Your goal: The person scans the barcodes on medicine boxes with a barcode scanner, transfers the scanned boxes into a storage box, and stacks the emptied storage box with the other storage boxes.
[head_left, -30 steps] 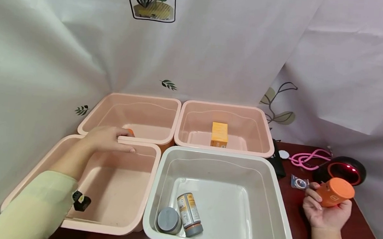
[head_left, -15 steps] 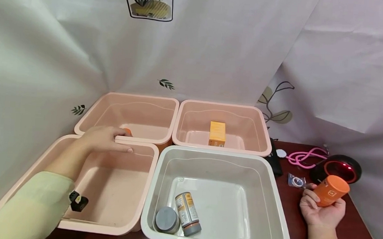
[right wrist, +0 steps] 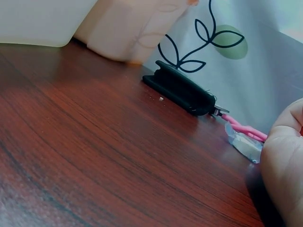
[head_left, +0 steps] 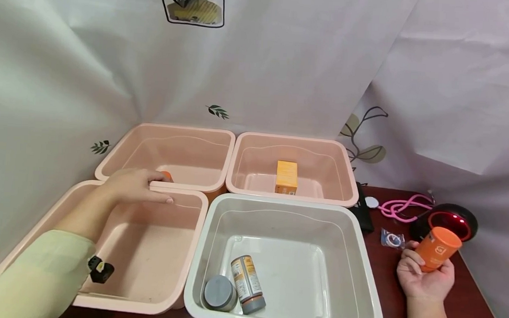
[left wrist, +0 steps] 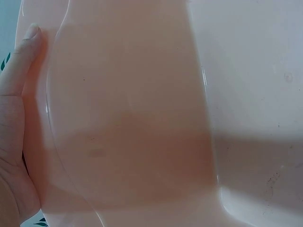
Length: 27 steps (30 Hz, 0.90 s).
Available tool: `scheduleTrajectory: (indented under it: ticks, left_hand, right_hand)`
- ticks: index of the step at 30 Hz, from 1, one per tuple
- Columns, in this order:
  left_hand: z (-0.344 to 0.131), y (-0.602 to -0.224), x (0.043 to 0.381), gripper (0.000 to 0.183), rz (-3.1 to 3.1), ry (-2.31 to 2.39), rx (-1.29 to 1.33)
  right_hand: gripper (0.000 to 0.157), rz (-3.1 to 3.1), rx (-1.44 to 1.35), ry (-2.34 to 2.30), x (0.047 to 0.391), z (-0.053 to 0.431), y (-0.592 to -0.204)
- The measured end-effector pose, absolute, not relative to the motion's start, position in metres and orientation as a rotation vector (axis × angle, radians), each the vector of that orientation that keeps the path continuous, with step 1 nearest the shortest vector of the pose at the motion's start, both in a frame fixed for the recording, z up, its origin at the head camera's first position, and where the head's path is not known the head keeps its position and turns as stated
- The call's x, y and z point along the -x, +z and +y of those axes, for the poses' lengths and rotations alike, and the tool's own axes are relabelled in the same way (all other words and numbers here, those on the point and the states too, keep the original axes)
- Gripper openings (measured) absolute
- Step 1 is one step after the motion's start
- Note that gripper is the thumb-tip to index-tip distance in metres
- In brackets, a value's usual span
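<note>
My right hand [head_left: 425,278] holds an orange canister [head_left: 437,248] at the right, its thumb and fingers around the lower side. The canister is tilted, with a white logo facing me. In the right wrist view only part of the hand [right wrist: 286,165] shows at the right edge. My left hand [head_left: 134,186] lies over the adjoining rims of the near-left pink bin [head_left: 182,251] and far-left pink bin [head_left: 190,151]. Its thumb extends straight along the near bin's inner wall, as the left wrist view shows. Right at its fingertips in the far-left bin is an orange thing [head_left: 167,176], mostly hidden.
A yellow box [head_left: 286,177] stands in the far-right pink bin [head_left: 336,173]. The grey bin [head_left: 348,260] contains a grey-lidded jar [head_left: 220,292] and a labelled can [head_left: 248,283]. Rightward lie a black case [head_left: 363,215], pink stethoscope [head_left: 399,207], small packet [head_left: 392,238] and black round device [head_left: 454,222].
My right hand has turned the orange canister more upright, bringing its logo round toward me. The left hand keeps its place on the rims while the head view shifts slightly.
</note>
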<state>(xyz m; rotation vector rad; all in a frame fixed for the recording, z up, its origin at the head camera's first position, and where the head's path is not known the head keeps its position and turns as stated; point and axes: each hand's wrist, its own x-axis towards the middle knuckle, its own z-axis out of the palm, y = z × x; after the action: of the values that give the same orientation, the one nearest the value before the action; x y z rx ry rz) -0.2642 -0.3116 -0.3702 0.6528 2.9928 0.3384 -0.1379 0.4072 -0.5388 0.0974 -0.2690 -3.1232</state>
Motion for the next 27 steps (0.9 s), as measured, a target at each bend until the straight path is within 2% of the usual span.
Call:
scheduleTrajectory:
  ticks: [6,16,27]
  left_hand:
    - [-0.316,-0.372,0.261,0.05,2.998,0.346,-0.649]
    - [-0.316,-0.371,0.26,0.05,2.994,0.356,-0.657]
    - [-0.314,-0.371,0.263,0.051,2.971,0.363,-0.666]
  right_hand:
    - [0.034,-0.237,-0.057,-3.112,0.141,0.404,-0.536]
    - [0.039,-0.093,-0.211,-3.132,0.139,0.401,-0.53]
    - [0.048,0.239,0.107,-3.061,0.144,0.391,-0.5]
